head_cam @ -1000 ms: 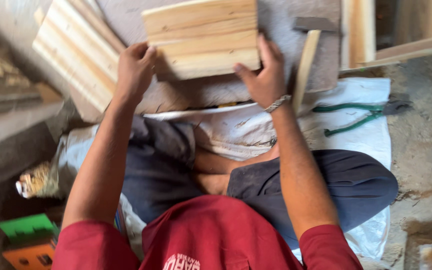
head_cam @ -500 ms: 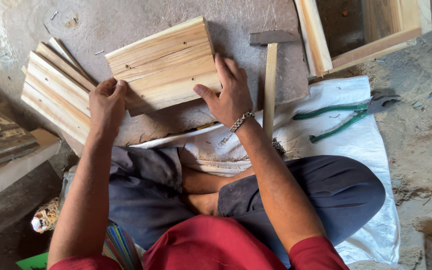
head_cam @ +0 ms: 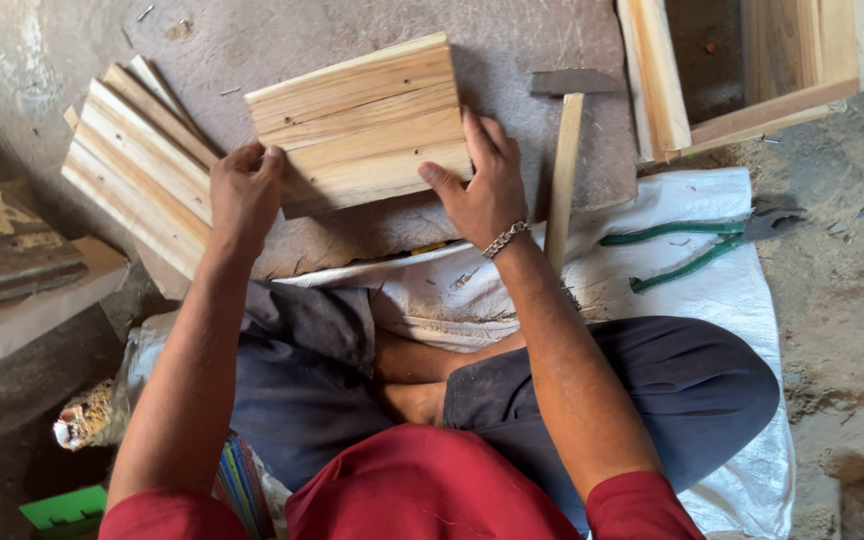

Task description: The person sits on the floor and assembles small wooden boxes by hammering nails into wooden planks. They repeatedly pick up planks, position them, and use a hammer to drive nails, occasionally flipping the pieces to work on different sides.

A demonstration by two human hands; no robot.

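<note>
Left hand (head_cam: 244, 188) fingers curled over the left end of the wooden panel (head_cam: 360, 122), clamped on its edge. Right hand (head_cam: 482, 185) fingers spread flat on the panel's right end, thumb hooked along the near edge, pressing down, not closed around it. Panel made of joined pale planks, lying tilted on the grey stone slab (head_cam: 512, 60), just in front of the crossed legs. Step looks like squaring or positioning the panel on the slab; a further move would need both hands keeping even grip so the planks stay aligned. Both forearms reach forward, elbows bent, wrists low; bracelet on right wrist. Stack of planks (head_cam: 137, 165) touching panel's left side. Hammer (head_cam: 564, 150) just beside right hand. Green-handled pincers (head_cam: 692, 245) on white sack (head_cam: 732, 300). Open wooden box (head_cam: 742, 70) top right.
</note>
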